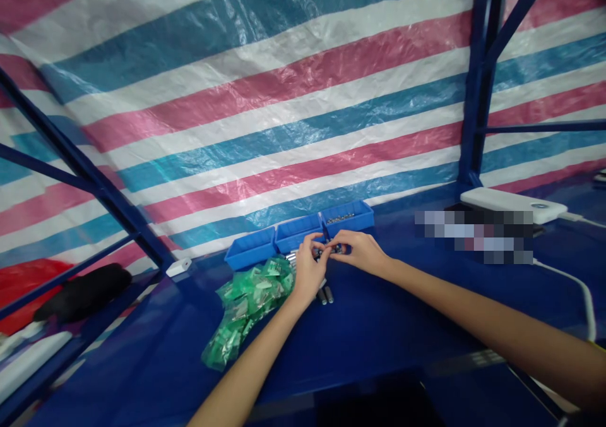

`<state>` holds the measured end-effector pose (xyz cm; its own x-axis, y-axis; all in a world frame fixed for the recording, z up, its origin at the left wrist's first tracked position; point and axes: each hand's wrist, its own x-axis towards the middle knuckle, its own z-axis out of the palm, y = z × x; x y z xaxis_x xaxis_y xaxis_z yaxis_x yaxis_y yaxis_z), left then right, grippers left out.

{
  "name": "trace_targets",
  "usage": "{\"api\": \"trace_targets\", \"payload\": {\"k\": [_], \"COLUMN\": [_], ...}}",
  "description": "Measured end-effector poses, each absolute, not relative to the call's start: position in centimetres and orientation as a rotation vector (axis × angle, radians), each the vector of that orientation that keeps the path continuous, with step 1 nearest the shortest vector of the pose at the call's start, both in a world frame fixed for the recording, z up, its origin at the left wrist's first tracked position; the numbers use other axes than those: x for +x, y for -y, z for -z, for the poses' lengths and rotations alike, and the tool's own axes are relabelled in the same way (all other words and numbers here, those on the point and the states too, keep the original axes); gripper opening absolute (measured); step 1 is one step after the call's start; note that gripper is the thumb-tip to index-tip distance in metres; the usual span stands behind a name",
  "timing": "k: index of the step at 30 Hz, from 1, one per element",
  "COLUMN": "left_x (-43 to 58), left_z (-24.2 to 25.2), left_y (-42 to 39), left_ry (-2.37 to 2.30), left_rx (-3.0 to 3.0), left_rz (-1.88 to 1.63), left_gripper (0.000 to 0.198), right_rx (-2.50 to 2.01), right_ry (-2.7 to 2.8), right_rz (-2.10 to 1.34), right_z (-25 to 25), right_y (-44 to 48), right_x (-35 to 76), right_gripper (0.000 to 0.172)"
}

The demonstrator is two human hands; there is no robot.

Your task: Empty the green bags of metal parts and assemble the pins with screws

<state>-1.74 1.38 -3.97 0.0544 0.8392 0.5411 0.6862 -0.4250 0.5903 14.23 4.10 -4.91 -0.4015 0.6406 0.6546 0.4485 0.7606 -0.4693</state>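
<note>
My left hand point(308, 269) and my right hand point(360, 251) meet over the blue table, fingertips pinched close together. Between them shows a small shiny metal piece point(337, 249), too small and blurred to name. The fingers hide part of it. Several silver metal cylinders point(291, 258) lie just left of my left hand. Two more short metal cylinders point(326, 295) rest on the table below the hands. A heap of clear and green plastic packets point(258, 297) lies to the left, beside my left wrist.
Behind the hands stand three blue bins in a row: a left bin point(250, 250), a middle bin point(299, 232) and a right bin point(350, 217) with small metal parts. A white power bank point(514, 204) with cables lies at right. Blue metal posts point(473, 98) frame the striped sheet.
</note>
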Motion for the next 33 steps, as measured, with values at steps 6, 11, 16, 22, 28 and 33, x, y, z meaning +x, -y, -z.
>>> {"api": "trace_targets", "payload": {"k": [6, 11, 16, 22, 28, 33], "left_x": [-1.54, -1.4, -1.6, -1.71, -1.69, -1.63], "left_z": [3.68, 3.45, 3.7, 3.83, 3.87, 3.89], "left_y": [-1.05, -0.87, -1.11, -1.2, -1.29, -1.32], "left_ry": [-1.566, -1.579, -1.542, -1.523, -1.429, -1.444], "left_rx": [2.175, 2.178, 2.137, 2.117, 2.056, 2.048], "left_rz": [-1.305, -1.295, -1.348, -1.32, -1.38, -1.413], "left_gripper": [0.028, 0.022, 0.022, 0.022, 0.021, 0.022], "right_rx": [-0.887, -0.938, -0.898, -0.829, -0.824, -0.834], "right_ry": [2.012, 1.904, 1.839, 1.83, 1.833, 1.834], "right_rz": [-0.274, -0.352, -0.44, -0.476, -0.477, -0.467], "right_z": [5.07, 5.41, 5.65, 5.77, 5.71, 5.62], "right_y": [-4.3, -4.74, -5.0, -4.91, -4.69, -4.61], "right_x": [14.1, 13.98, 13.79, 13.57, 13.48, 13.53], "right_gripper": [0.012, 0.017, 0.02, 0.018, 0.02, 0.02]}}
